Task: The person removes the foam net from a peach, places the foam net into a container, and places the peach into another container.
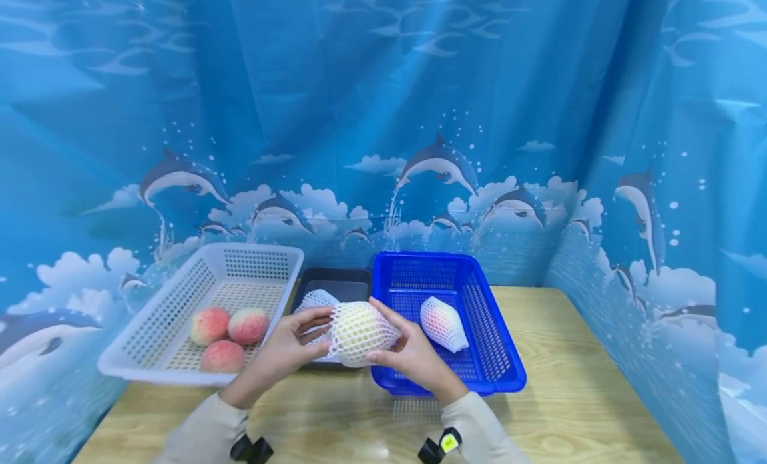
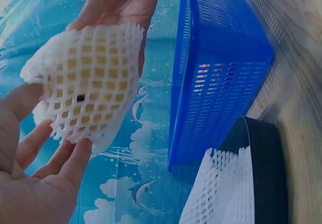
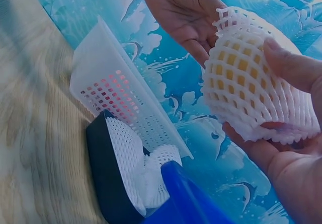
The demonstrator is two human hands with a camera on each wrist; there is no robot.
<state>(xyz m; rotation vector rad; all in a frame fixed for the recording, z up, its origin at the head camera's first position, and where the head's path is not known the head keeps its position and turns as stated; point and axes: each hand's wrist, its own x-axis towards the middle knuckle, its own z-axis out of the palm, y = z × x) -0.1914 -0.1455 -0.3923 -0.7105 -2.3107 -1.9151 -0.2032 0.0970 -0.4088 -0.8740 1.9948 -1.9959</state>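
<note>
Both hands hold a peach in a white foam net over the front of the dark tray, with yellow skin showing through the mesh. My left hand pinches the left end of the net between thumb and fingers. From the right, my right hand grips the other end, thumb in front. In the left wrist view a small dark spot shows on the yellow fruit. Spare foam nets lie in the dark tray. Another netted peach rests inside the blue basket.
A white basket on the left contains bare peaches, one peach nearest the front. The dark tray sits between the two baskets on a wooden table. A blue dolphin-print curtain hangs behind and along the sides.
</note>
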